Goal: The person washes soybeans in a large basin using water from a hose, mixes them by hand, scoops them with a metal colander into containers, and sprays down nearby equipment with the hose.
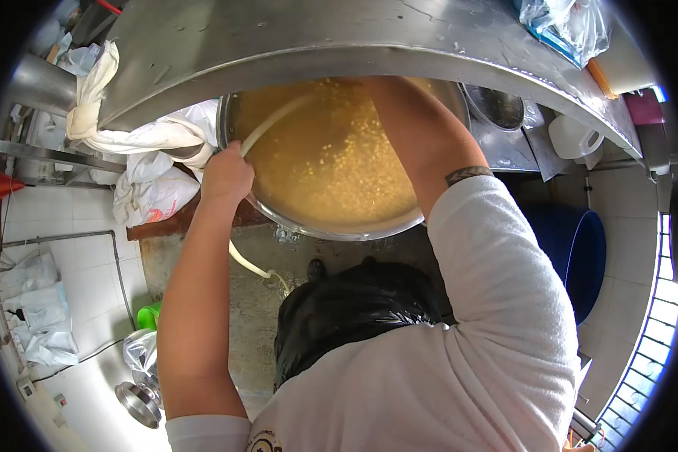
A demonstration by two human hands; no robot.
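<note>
A wide metal basin [316,227] holds cloudy yellowish water with many pale yellow kernels [369,162] in it. At the basin's left rim, my left hand [230,172] is closed around a pale hose [275,124]. One end of the hose runs into the water; the other hangs below my hand and drips or pours toward the floor. My right forearm [422,135] reaches over the basin toward its far side. My right hand itself is hidden under the steel counter's edge, so its fingers do not show.
A steel counter [294,34] overhangs the basin's far side. Knotted white cloth [147,142] and a filled white sack [154,192] are at the left. A metal pot [496,107], a plastic jug [572,138] and a blue barrel [584,264] stand at the right. Steel bowls [138,404] lie lower left.
</note>
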